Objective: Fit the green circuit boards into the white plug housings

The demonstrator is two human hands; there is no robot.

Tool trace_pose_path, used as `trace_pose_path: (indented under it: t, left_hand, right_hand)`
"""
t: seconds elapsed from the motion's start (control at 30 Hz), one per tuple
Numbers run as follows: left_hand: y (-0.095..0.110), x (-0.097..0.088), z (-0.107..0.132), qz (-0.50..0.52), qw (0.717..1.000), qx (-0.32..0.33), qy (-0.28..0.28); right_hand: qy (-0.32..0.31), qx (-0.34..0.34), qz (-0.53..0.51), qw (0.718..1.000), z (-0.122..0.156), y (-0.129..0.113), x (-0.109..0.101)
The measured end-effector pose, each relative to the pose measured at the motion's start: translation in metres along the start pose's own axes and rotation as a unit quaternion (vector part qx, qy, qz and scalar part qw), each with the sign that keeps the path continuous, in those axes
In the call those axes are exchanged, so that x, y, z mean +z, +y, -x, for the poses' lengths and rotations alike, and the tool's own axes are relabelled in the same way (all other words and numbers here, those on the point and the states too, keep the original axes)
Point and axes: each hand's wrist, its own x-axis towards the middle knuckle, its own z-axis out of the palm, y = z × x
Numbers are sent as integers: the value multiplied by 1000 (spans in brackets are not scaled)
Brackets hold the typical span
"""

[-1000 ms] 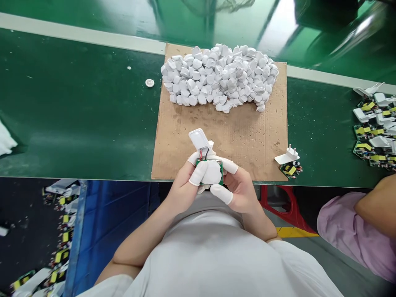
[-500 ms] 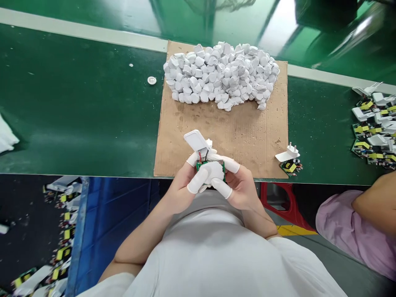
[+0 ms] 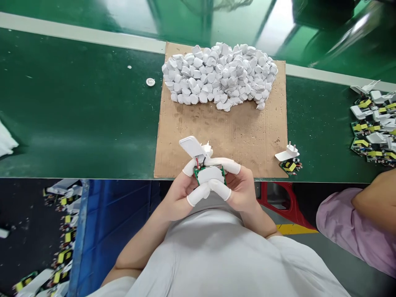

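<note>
Between my two hands, over the table's front edge, is a small green circuit board (image 3: 224, 170) with a flattened white putty pad (image 3: 211, 175) on its upper face. Red and black wires join the board to a white plastic plug housing (image 3: 192, 147) beyond it. My left hand (image 3: 182, 194) grips the board's left side, and my right hand (image 3: 241, 187) grips its right side. White finger cots cover the thumbs and forefingers. Both thumb tips meet at the pad's near edge. The board's underside and my other fingers are mostly hidden.
A heap of white putty lumps (image 3: 216, 78) lies on a cardboard sheet (image 3: 201, 123). Another board with plug (image 3: 290, 161) rests at the sheet's right corner. Several more boards (image 3: 374, 123) are at far right. A blue crate (image 3: 117, 231) stands below left; a person's arm (image 3: 375, 202) is at right.
My thumbs have slid toward me, off the pad's middle to its near edge. The pad now looks flatter and wider across the board. The plug housing has shifted slightly left and down.
</note>
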Motion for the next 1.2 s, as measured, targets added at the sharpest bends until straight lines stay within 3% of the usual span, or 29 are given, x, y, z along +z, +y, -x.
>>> trace_pose_path:
  t: [0.27,0.33,0.4,0.47,0.57,0.67,0.73,0.8,0.9,0.97,1.07,1.2]
  left_hand:
    - [-1,5,-9,34,999,6,26]
    - [-5,4,-9,39,999,-8,37]
    - [-8,2,-9,51,998,-15,45]
    - [-12,1,-9,70,996,-3,51]
    - [-15,1,-11,85,994,-7,74]
    - [-16,4,-13,99,984,-34,143]
    - [-15,7,-14,135,971,-30,197]
    - [-13,9,-15,192,954,-16,231]
    - [-10,7,-17,294,929,-40,222]
    - [-6,2,-19,347,909,-88,213]
    - [3,-5,-20,371,880,-173,240]
    - [16,-5,-17,366,869,-217,251]
  right_hand:
    - [-42,-15,-26,999,0,5,-7]
    - [-42,-31,13,999,2,6,-11]
    - [-31,-99,111,988,4,6,-16]
    - [-7,-218,265,939,3,6,-21]
    - [-14,-353,440,825,-2,4,-25]
    - [-45,-393,487,779,-5,-3,-23]
    - [-55,-388,499,773,-3,-8,-20]
    - [-70,-369,488,788,2,-13,-18]
    - [-62,-315,470,822,2,-21,-25]
    - [-26,-266,510,818,-10,-27,-33]
    - [1,-181,628,757,-50,-39,-41]
    - [-46,-52,771,633,-114,-63,-38]
